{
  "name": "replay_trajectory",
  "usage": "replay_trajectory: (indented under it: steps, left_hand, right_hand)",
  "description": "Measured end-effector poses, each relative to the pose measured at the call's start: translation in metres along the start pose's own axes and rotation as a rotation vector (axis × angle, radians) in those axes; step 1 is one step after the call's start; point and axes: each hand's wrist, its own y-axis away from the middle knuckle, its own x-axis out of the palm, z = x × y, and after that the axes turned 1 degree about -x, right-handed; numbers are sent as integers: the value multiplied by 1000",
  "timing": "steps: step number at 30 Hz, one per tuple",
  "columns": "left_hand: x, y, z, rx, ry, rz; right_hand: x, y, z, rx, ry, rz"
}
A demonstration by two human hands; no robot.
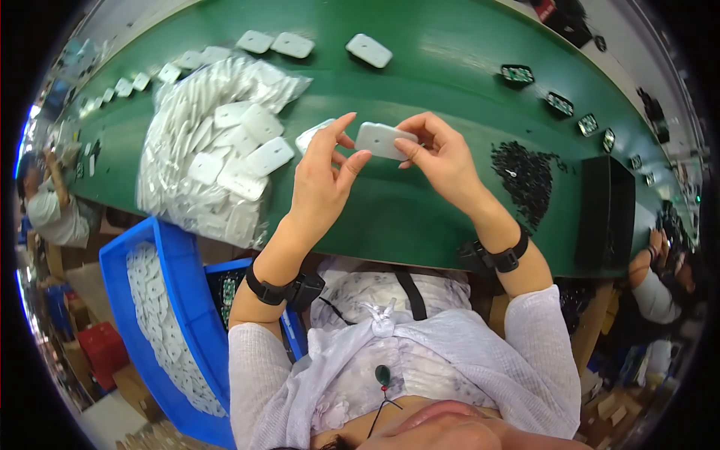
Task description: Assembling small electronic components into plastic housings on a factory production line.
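My right hand (pixel 435 150) pinches the right end of a white rounded rectangular plastic cover (pixel 380 140) with a small dark hole in its middle. Just left of that cover, my left hand (pixel 324 169) is raised with thumb and fingers apart, holding nothing. Behind the left fingers another white cover (pixel 309 136) is partly hidden on the green table. A clear plastic bag (pixel 165 180) full of white covers lies left of my left hand, with several loose covers (pixel 268 156) on top. To the right of my right hand is a pile of small black parts (pixel 521 184).
White covers (pixel 369 50) stand in a row along the green table's (pixel 442 82) far side. Circuit-board pieces in black housings (pixel 560 103) curve along the right. A black box (pixel 606 214) sits at the right edge. A blue bin (pixel 193 300) of white parts stands below left. Other people work at both sides.
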Motion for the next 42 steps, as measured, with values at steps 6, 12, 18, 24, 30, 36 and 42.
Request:
replay_trajectory:
  steps: [6, 12, 18, 24, 30, 36, 42]
  left_hand:
    - [21, -39, -12, -587, 787, 587]
    - [50, -52, -5, -402, 668, 297]
    - [58, -49, 14, -370, 692, 264]
    - [55, -45, 14, -350, 631, 223]
    - [58, -44, 12, -282, 558, 236]
    - [64, -44, 15, -254, 552, 234]
    - [61, -45, 24, -229, 440, 212]
  right_hand:
    - [-22, 27, -13, -674, 626, -237]
    - [-76, 42, -5, -516, 1032, -412]
    - [-117, 49, -29, -222, 1269, -471]
    - [-113, 44, -41, -260, 1220, -411]
    - [-113, 48, -33, -246, 1296, -397]
    - [-119, 49, -45, -251, 1246, -380]
    - [-113, 40, -36, -288, 1233, -333]
